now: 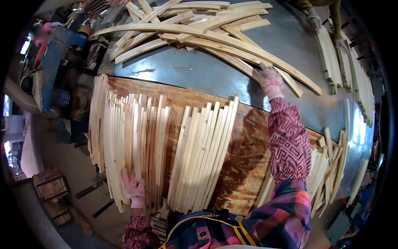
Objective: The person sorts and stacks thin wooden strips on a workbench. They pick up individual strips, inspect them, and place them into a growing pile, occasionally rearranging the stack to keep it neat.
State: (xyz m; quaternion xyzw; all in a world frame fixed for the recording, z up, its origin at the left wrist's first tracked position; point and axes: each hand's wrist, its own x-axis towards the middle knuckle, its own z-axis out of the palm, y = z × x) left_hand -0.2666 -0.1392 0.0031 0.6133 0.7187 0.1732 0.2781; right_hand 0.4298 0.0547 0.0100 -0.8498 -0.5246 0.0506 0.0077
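Observation:
My left hand (134, 189), in a pale pink glove, lies with fingers spread on the lower part of a row of narrow wooden strips (118, 145). My right hand (270, 79), gloved the same way, reaches far forward to a crisscross pile of long wooden strips. Its fingers curl round a wooden strip (236, 64) at the near right side of the pile; the palm side is hidden. Above that hand a longer, slightly bowed strip (232, 39) crosses the pile. Between my arms a second row of strips (201, 153) lies side by side.
The rows rest on a worn brown board (244, 166), beside a shiny grey metal table (174, 66). More strips (327, 166) lie crossed near my right elbow. At the far right, another person's gloved hand (314, 18) is by stacked strips (329, 54). Blue machinery (52, 62) stands left.

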